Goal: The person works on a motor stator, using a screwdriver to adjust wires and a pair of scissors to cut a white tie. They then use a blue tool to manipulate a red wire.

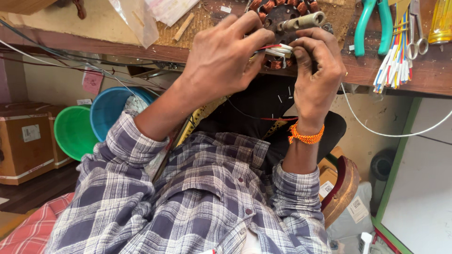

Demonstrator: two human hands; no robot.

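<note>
Head view: left hand (221, 56) and right hand (318, 70) both pinch a bundle of white-sleeved leads (278, 50) at the copper-wound stator (287, 19) on the workbench (423, 75); a hard tug could likely snap a fine lead.

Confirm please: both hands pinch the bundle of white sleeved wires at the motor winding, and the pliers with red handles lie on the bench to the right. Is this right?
Not quite. The head view shows the pliers have teal-green handles, not red. The rest holds: left hand and right hand pinch the white sleeved wires at the motor winding, pliers on the bench to the right.
</note>
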